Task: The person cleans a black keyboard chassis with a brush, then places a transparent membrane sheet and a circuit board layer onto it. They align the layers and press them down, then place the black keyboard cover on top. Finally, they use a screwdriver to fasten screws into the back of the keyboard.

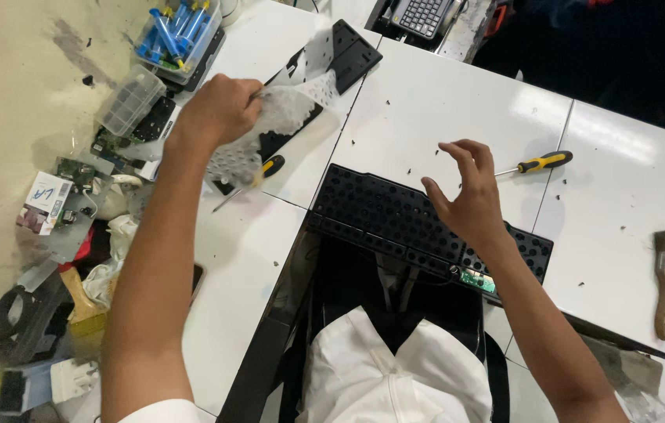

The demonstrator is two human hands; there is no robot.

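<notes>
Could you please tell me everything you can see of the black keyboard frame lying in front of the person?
The black keyboard frame is a long plastic panel dotted with rows of round holes, its keys gone. It lies flat and slanted across the white table's front edge. A small green circuit board sits at its right end. The right hand hovers over it, fingers spread.

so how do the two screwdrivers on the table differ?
The right screwdriver lies fully in view on bare white table, beyond the right hand. The left screwdriver is partly covered by the translucent sheet that the left hand grips. Both have yellow-and-black handles.
</notes>
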